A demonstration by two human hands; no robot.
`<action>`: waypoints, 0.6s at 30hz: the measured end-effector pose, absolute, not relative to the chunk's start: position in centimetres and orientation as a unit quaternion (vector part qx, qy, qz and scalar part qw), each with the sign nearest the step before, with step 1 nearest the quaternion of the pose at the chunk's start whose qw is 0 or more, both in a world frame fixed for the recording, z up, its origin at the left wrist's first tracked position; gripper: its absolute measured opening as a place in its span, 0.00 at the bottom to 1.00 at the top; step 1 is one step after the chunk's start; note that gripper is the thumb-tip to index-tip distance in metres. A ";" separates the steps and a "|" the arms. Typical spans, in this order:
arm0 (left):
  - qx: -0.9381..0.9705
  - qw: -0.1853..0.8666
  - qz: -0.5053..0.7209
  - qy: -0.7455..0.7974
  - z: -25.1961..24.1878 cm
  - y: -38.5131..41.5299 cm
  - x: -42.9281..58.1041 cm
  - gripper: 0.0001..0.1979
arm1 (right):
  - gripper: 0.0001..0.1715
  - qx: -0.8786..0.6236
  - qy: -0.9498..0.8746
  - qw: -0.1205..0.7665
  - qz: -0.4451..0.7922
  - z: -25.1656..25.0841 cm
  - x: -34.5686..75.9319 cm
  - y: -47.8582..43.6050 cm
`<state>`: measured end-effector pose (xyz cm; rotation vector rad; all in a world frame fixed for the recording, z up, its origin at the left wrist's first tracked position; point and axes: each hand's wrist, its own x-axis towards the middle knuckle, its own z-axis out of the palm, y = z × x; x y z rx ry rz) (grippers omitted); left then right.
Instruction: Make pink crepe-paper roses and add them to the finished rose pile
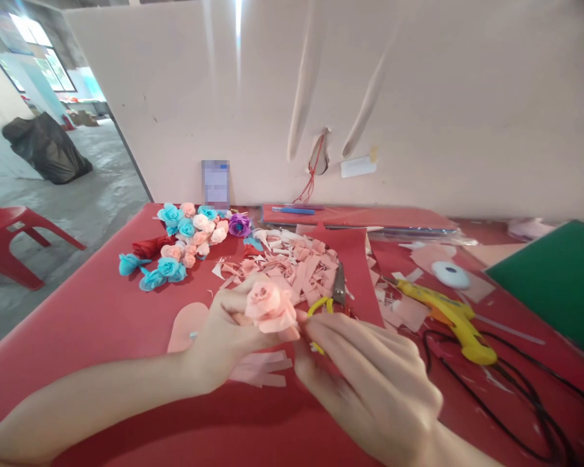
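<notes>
A pink paper rose faces up over the near middle of the table, held by its base in my left hand. My right hand is closed, with thumb and fingertips pinched at the flower's right edge; its other fingers are bent together. Just beyond the right fingertips lie scissors with yellow handles, partly hidden by that hand. Cut pink paper strips rest beneath my hands. A rounded pink paper piece is left of my left wrist.
Blue, pink, white and purple finished paper flowers cluster at the back left. Pink scraps are heaped in the middle. A yellow glue gun with a black cord lies right, near a white round object and green board.
</notes>
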<state>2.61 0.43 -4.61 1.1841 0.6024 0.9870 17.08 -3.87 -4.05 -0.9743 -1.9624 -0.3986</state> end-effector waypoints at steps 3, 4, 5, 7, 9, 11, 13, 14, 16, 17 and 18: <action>0.551 0.653 0.448 0.262 -4.4 0.4 2.6 0.11 | 0.05 -0.355 -0.794 0.444 -0.213 -4.6 17.3 -3.5; 0.558 0.648 0.450 0.259 -4.4 0.5 2.6 0.11 | 0.05 -0.352 -0.797 0.441 -0.217 -4.6 17.2 -3.4; 0.562 0.644 0.452 0.255 -4.4 0.5 2.6 0.11 | 0.06 -0.356 -0.798 0.438 -0.209 -4.5 17.2 -3.4; 0.570 0.634 0.458 0.252 -4.4 0.7 2.6 0.10 | 0.07 -0.372 -0.791 0.460 -0.156 -4.2 17.0 -3.4; 0.575 0.626 0.464 0.250 -4.5 0.9 2.7 0.11 | 0.10 -0.402 -0.776 0.485 -0.034 -3.6 16.9 -3.6; 0.573 0.626 0.470 0.244 -4.7 1.2 2.7 0.12 | 0.12 -0.427 -0.752 0.483 0.137 -3.0 17.0 -3.7; 0.560 0.637 0.475 0.233 -5.0 1.4 2.6 0.11 | 0.15 -0.426 -0.701 0.474 0.321 -2.7 17.3 -3.8; 0.554 0.644 0.478 0.226 -5.1 1.4 2.6 0.11 | 0.16 -0.413 -0.661 0.476 0.408 -2.6 17.4 -3.8; 0.548 0.657 0.472 0.213 -5.3 1.4 2.4 0.10 | 0.17 -0.370 -0.562 0.492 0.553 -2.7 17.6 -3.7; 0.548 0.663 0.465 0.208 -5.3 1.3 2.3 0.10 | 0.17 -0.342 -0.514 0.500 0.608 -2.8 17.7 -3.7; 0.550 0.667 0.457 0.206 -5.2 1.2 2.3 0.09 | 0.17 -0.315 -0.471 0.506 0.651 -2.8 17.7 -3.6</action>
